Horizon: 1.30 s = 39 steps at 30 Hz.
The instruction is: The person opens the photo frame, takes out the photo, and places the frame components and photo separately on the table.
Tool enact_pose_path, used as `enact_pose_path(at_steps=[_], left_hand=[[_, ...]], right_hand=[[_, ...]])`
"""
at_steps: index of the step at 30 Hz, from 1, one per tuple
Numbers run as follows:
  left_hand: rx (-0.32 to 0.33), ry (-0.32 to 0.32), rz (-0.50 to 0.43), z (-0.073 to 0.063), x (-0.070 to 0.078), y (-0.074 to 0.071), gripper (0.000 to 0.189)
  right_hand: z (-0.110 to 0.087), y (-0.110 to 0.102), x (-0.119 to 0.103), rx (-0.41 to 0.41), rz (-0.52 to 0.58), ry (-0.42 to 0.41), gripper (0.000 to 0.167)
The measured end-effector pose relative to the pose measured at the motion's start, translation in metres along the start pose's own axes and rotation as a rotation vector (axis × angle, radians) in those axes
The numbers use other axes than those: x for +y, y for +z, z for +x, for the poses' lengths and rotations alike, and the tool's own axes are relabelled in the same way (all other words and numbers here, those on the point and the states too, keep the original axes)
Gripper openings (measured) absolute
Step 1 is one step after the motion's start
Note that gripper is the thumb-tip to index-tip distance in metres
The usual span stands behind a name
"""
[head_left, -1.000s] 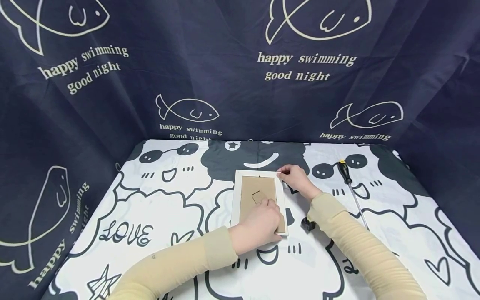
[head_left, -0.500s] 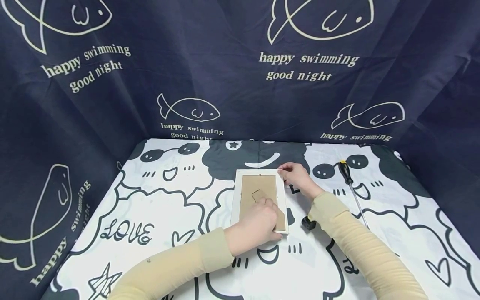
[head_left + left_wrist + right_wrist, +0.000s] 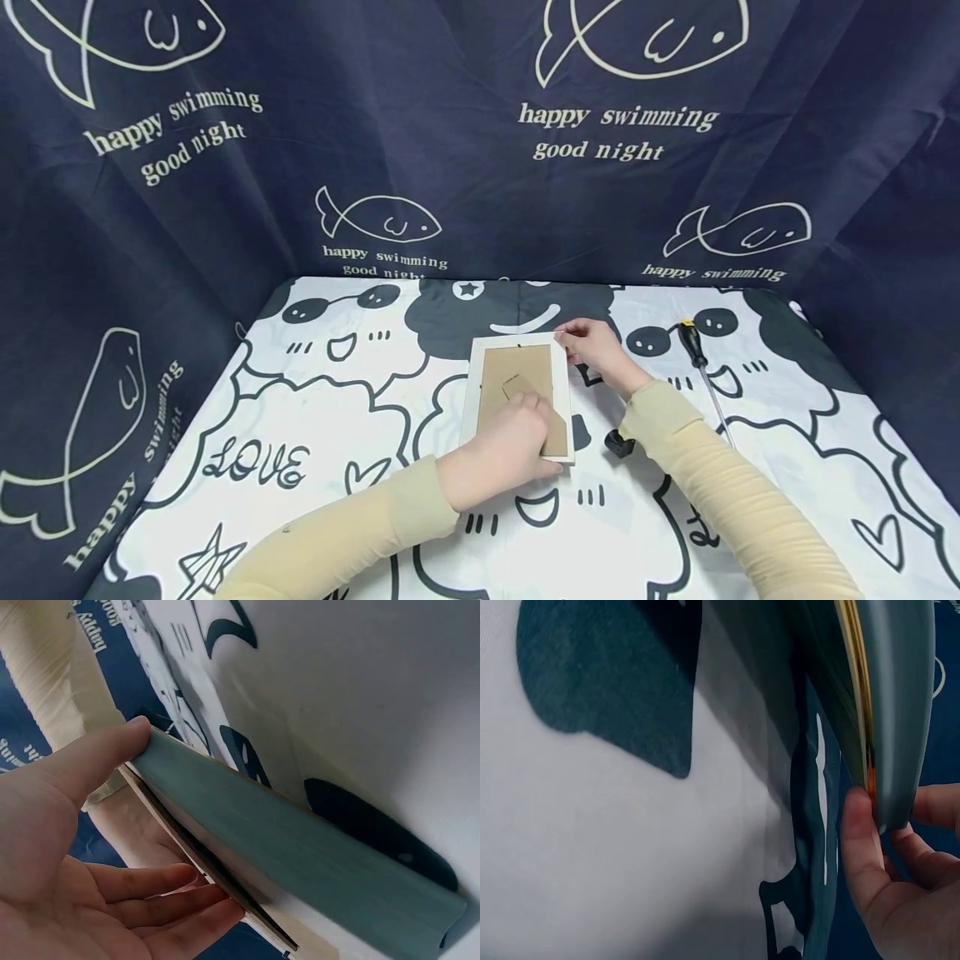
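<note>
A white picture frame [image 3: 560, 375] is held back side up, with its brown backing board [image 3: 498, 362] and a small easel stand [image 3: 516, 383] facing me. My left hand [image 3: 506, 437] grips its near end: in the left wrist view the thumb lies along the frame's edge [image 3: 292, 832] and the fingertips touch the back. At the far right corner, my right hand [image 3: 596, 346] pinches the frame between thumb and fingers. The right wrist view shows that corner from the side, where the frame edge [image 3: 904, 697] runs down into the fingers, above the cloth.
A screwdriver [image 3: 692, 346] with a black and yellow handle lies to the right, its shaft pointing toward me. A small black object [image 3: 619, 443] sits beside the right sleeve. The patterned white tablecloth [image 3: 322, 417] meets a dark blue curtain [image 3: 480, 192] behind.
The picture frame has shifted slightly away from me, its far edge higher in the head view. My left hand has slid a little left; both hands keep their grip.
</note>
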State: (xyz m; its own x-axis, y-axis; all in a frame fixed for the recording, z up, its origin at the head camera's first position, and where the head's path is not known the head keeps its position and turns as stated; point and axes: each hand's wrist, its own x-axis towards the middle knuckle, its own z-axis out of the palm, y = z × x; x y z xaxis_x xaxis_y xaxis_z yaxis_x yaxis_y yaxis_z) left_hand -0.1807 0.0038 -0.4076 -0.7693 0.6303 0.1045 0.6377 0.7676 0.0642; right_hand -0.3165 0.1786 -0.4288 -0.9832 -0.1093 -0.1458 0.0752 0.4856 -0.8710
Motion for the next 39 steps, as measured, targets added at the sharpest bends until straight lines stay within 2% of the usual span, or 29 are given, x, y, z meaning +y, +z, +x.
enact_pose_path(at_steps=[7,14,19,22,26,32,35,39], left_hand=[[0.014,-0.042,-0.129,0.000,-0.004,-0.005,0.072],[0.059,-0.078,-0.168,0.003,-0.003,-0.010,0.066],[0.125,-0.105,-0.093,0.011,-0.001,-0.016,0.060],[0.140,-0.134,-0.062,0.018,-0.001,-0.022,0.060],[0.118,-0.175,-0.053,0.029,-0.001,-0.028,0.058],[0.094,-0.201,-0.017,0.044,-0.004,-0.034,0.051],[0.081,-0.201,0.048,0.050,-0.004,-0.036,0.048],[0.059,-0.215,0.190,0.057,-0.002,-0.038,0.053]], right_hand=[[-0.002,0.000,-0.003,0.036,0.004,0.031,0.029],[-0.003,0.000,-0.010,0.052,0.048,0.069,0.028],[-0.004,0.000,-0.017,0.058,0.085,0.062,0.028],[-0.004,-0.001,-0.019,0.050,0.102,0.048,0.029],[-0.005,-0.002,-0.023,0.047,0.104,0.032,0.030],[-0.005,-0.002,-0.027,0.051,0.104,0.015,0.031],[-0.006,-0.002,-0.029,0.049,0.106,0.022,0.030],[-0.007,-0.002,-0.032,0.048,0.090,0.028,0.030]])
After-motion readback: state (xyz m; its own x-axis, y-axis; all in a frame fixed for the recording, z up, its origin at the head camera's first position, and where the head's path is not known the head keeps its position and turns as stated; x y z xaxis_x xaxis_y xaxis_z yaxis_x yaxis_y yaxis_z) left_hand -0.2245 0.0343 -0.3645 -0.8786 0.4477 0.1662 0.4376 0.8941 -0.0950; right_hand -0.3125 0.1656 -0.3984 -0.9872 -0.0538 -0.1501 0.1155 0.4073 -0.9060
